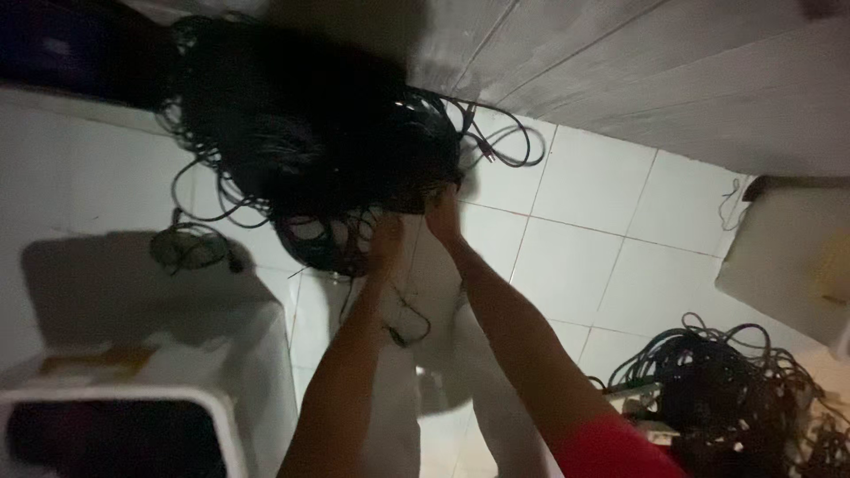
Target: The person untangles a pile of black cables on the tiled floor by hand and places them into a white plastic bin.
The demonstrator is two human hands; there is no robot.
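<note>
A big tangled heap of black cables (310, 133) lies on the white tiled floor (584, 257) against the wall. Both my arms reach out to its near edge. My left hand (386, 237) is closed on cable strands at the heap's lower edge, and a thin loose wire (403, 319) hangs below it. My right hand (443, 214) grips strands just to the right, fingers buried in the heap. A red sleeve (611, 447) covers my right upper arm.
A white plastic bin (133, 389) with a dark opening stands at the lower left. A small coiled cable (190, 248) lies behind it. Another pile of black cables (735, 398) sits at the lower right, with a white box (788, 257) above it.
</note>
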